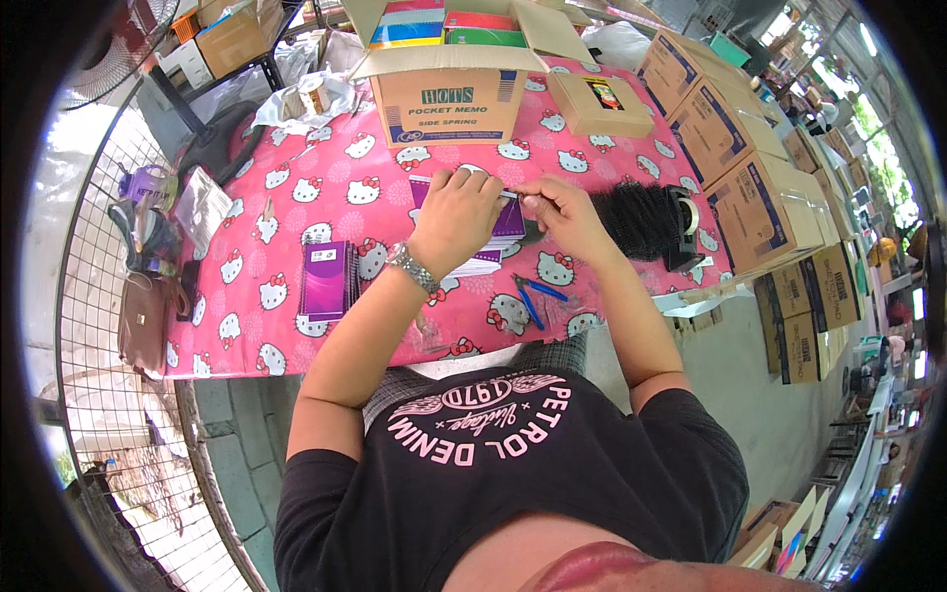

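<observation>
My left hand [456,219] lies over a purple pocket notebook [509,223], its fingers curled at the notebook's far edge. Close beside it, my right hand [558,211] pinches at the end of a thin, dark strip along that edge; the strip's kind is too small to tell. More notebooks [480,265] lie beneath, partly hidden by my left hand and wrist. Nearer me rest wire cutters [538,295] with blue handles. A purple stack of spiral notebooks [326,281] sits left of my left forearm. Right of my right hand is a heap of black spiral coils [636,223].
An opened carton [449,107] holding colourful notebooks stands at the table's far side, with a flat brown box [602,105] beside it. Stacked cartons [755,202] line the right edge. A fan [207,138] and wire mesh [94,286] are at left. Pink patterned cloth [266,321] covers the table.
</observation>
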Available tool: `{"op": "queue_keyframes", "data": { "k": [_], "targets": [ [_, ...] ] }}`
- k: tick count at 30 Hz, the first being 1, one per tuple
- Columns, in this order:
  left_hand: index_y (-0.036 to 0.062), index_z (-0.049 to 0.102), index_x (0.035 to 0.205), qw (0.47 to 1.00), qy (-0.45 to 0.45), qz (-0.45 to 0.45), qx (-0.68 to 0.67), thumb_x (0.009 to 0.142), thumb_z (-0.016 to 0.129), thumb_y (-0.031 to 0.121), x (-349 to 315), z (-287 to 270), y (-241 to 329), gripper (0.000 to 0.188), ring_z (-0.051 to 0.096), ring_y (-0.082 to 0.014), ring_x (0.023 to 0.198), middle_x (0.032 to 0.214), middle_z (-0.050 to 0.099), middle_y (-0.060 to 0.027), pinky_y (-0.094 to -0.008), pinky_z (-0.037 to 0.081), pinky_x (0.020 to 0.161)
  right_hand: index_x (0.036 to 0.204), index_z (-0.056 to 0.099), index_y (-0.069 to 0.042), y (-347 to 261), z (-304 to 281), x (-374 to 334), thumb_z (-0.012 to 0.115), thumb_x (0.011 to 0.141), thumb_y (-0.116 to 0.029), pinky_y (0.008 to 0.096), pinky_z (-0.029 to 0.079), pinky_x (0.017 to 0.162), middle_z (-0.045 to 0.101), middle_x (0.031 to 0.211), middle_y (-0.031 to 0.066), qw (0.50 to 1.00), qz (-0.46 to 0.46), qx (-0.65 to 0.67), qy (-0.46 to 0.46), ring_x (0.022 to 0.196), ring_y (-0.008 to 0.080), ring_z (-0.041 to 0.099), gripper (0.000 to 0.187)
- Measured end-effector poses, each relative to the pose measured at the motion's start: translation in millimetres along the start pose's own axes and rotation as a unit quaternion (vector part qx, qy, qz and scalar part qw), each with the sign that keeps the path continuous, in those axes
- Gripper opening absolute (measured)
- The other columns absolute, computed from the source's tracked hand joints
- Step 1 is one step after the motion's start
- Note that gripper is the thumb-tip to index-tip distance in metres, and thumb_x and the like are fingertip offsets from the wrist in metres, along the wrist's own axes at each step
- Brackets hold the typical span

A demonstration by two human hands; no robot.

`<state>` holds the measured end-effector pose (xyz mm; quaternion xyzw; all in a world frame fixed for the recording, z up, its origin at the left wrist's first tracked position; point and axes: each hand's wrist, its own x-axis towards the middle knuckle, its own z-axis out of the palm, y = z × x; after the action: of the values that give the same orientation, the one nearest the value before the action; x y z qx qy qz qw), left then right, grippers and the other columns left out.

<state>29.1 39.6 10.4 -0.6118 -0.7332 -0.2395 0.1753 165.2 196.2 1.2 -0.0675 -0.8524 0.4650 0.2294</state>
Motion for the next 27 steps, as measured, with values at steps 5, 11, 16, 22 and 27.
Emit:
{"op": "queue_keyframes", "data": {
  "k": [5,11,16,22,27],
  "targets": [
    [0.0099,0.057,0.111,1.000,0.011,-0.011,-0.004,0.092,0.059,0.021,-1.9,-4.3,0.8,0.023,0.060,-0.0252,0.095,0.099,0.064,-0.0063,-0.0432,0.040,0.089,0.119,0.065,-0.004,-8.4,-1.8,-2.0,0.059,0.096,-0.014,0.0284,0.048,0.056,0.064,0.082,0.0058,0.996,0.079,0.016,-0.035,0.057,0.0136,0.056,0.026],
    [0.0129,0.054,0.119,0.999,0.010,-0.012,0.029,0.092,0.059,0.023,-1.5,-1.2,8.1,0.029,0.060,-0.0242,0.098,0.102,0.064,-0.0043,-0.0494,0.038,0.093,0.137,0.050,-0.007,-42.1,-10.7,-0.4,0.060,0.095,-0.008,0.0274,0.049,0.058,0.063,0.084,0.0043,0.990,0.120,-0.074,-0.032,0.065,0.0110,0.058,0.043],
    [0.0133,0.055,0.117,0.999,-0.005,-0.033,0.007,0.092,0.059,0.023,-2.9,0.3,5.2,0.027,0.061,-0.0243,0.098,0.102,0.065,-0.0042,-0.0490,0.037,0.095,0.135,0.050,-0.009,-37.5,-7.0,2.5,0.057,0.098,-0.019,0.0309,0.051,0.064,0.065,0.088,0.0089,0.994,0.018,-0.103,-0.016,0.072,0.0149,0.062,0.040],
    [0.0141,0.056,0.118,0.999,-0.007,-0.026,-0.041,0.093,0.059,0.025,4.4,-4.8,10.2,0.027,0.062,-0.0253,0.096,0.101,0.066,-0.0055,-0.0488,0.037,0.097,0.127,0.053,-0.006,168.5,-6.8,10.9,0.060,0.094,-0.039,0.0387,0.054,0.075,0.068,0.100,0.0158,0.872,0.290,0.352,0.178,0.085,0.0225,0.067,0.048],
    [0.0147,0.060,0.112,0.997,-0.061,-0.044,-0.026,0.095,0.057,0.028,-4.2,-4.2,-2.3,0.021,0.062,-0.0246,0.097,0.099,0.066,-0.0038,-0.0534,0.035,0.099,0.112,0.059,-0.005,203.9,107.1,-37.6,0.063,0.088,-0.045,0.0551,0.047,0.091,0.065,0.117,0.0217,0.828,0.100,-0.534,0.140,0.112,0.0386,0.060,0.048]
  ]
}}
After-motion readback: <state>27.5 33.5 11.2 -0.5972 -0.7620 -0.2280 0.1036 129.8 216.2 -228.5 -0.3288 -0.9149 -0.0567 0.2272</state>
